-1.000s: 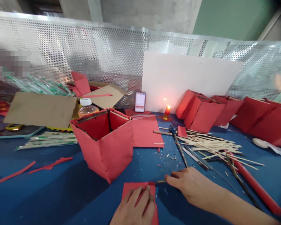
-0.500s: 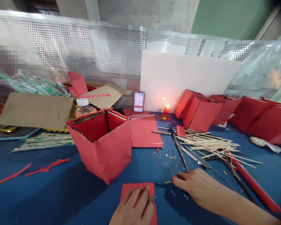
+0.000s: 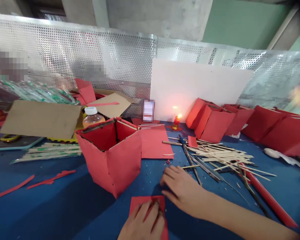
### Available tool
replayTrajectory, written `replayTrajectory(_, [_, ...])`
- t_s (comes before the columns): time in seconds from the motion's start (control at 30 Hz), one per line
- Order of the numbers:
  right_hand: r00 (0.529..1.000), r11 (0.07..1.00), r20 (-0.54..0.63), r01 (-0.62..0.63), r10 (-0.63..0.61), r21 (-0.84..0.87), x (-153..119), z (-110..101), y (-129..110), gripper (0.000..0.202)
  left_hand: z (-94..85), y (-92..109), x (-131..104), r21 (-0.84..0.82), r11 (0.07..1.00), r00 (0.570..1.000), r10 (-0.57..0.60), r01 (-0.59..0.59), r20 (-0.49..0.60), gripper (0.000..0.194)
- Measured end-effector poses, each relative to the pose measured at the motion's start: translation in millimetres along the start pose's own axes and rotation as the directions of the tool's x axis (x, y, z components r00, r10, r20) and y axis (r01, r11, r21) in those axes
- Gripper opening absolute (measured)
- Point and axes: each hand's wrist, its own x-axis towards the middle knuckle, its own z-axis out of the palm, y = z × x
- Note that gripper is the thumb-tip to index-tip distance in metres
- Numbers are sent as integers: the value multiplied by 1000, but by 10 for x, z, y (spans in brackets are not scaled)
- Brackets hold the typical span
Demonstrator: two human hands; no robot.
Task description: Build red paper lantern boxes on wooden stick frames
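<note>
My left hand (image 3: 143,221) lies on a red paper sheet (image 3: 137,200) at the near edge, fingers stretched and slightly bent over it. My right hand (image 3: 181,186) hovers just right of and beyond that sheet, thumb and fingers apart, with nothing visible between them. Just past its knuckles a short thin stick (image 3: 191,166) lies across a dark, slender tool (image 3: 193,162). Ahead and to the left stands an open-topped red paper box (image 3: 123,163) with dark and pale strips along its rim; neither hand touches it.
A lit candle (image 3: 176,123) burns near the white board (image 3: 200,85). Several red boxes (image 3: 213,125) stand at the right. Loose wooden sticks (image 3: 222,155), metal blades (image 3: 207,169) and a red rod (image 3: 270,196) lie before them. A capped bottle (image 3: 92,118) and cardboard flap (image 3: 40,118) are left.
My right hand has let go of the short stick, which now lies farther back, and has moved left toward the red sheet. My left hand stays on the sheet.
</note>
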Motion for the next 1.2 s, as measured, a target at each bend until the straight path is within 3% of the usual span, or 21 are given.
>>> replayTrajectory(0.1, [990, 993, 77, 120, -121, 19, 88, 70, -118, 8, 23, -1, -35, 1, 1000, 1000, 3, -3, 29, 39])
replayTrajectory(0.2, [983, 987, 97, 160, -158, -9, 98, 131, -141, 16, 36, -1, -58, 4, 1000, 999, 19, -19, 38, 33])
replayTrajectory(0.33, [977, 967, 90, 206, -194, -147, 48, 151, -181, 36, 45, 2, -34, 0, 1000, 1000, 4, -4, -24, 49])
replayTrajectory(0.5, [974, 915, 15, 218, -226, -339, 49, 193, -256, 20, 38, 13, 7, -5, 999, 997, -37, 37, -72, 59])
replayTrajectory(0.7, [970, 918, -57, 206, -238, -338, 78, 201, -275, 15, 37, 11, -5, -28, 999, 997, -29, 27, -72, 54])
replayTrajectory(0.83, [960, 924, -97, 222, -264, -312, 143, 159, -206, 17, 84, 9, -64, -35, 999, 1000, -17, 16, -17, 38])
replayTrajectory(0.97, [959, 959, -270, 9, -89, -284, 299, -180, 122, 12, 169, -11, -136, -40, 999, 1000, 22, -22, -1, 20])
replayTrajectory(1.1, [868, 947, -482, -242, 115, -210, 283, -759, 519, 26, 251, -44, -214, -30, 999, 999, 40, -40, 6, 19])
replayTrajectory(1.17, [841, 929, -512, -311, 173, -198, 185, -926, 631, 37, 268, -62, -247, -22, 998, 998, 54, -53, 34, 21])
replayTrajectory(1.2, [859, 930, -480, -305, 176, -204, 128, -947, 651, 42, 267, -70, -255, -17, 998, 997, 60, -60, 44, 22])
